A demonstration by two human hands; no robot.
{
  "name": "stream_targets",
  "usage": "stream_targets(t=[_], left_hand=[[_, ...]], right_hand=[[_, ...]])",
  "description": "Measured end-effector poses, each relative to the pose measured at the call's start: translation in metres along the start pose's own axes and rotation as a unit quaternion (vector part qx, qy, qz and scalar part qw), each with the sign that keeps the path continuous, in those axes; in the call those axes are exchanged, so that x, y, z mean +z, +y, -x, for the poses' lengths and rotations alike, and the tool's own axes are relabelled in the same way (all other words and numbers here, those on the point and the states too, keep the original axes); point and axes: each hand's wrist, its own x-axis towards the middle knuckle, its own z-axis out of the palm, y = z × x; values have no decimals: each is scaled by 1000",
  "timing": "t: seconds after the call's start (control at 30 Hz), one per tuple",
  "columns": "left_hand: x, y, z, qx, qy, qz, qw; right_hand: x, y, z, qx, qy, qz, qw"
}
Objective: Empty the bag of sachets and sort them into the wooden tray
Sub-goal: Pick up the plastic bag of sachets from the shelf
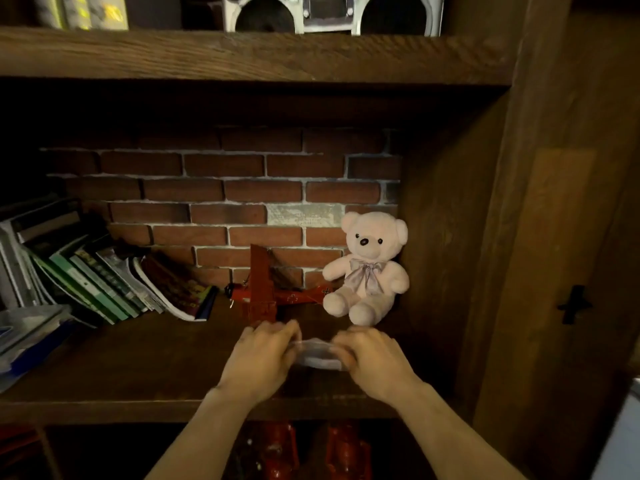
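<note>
a person's left hand (260, 355) and right hand (372, 362) grip opposite ends of a small clear plastic bag (318, 355), fingers curled closed on it, over the front of a dark wooden shelf (138, 368). just behind the hands stand a red toy plane (273, 296) and a pale pink teddy bear (369, 268), with leaning books (114, 282) at left against a brick-pattern backing (221, 188).

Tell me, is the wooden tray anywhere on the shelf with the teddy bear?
No, that shelf holds only leaning books, a red toy plane and the teddy bear.
</note>
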Motion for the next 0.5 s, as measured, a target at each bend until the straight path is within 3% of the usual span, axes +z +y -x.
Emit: stream_targets(t=[0.2,0.5], left_hand=[[-67,6,-30,32,100,-12,994],[-108,9,-37,47,141,35,988]], right_hand=[[-62,-21,-27,7,95,-10,995],[-110,-46,-35,56,147,-68,985]])
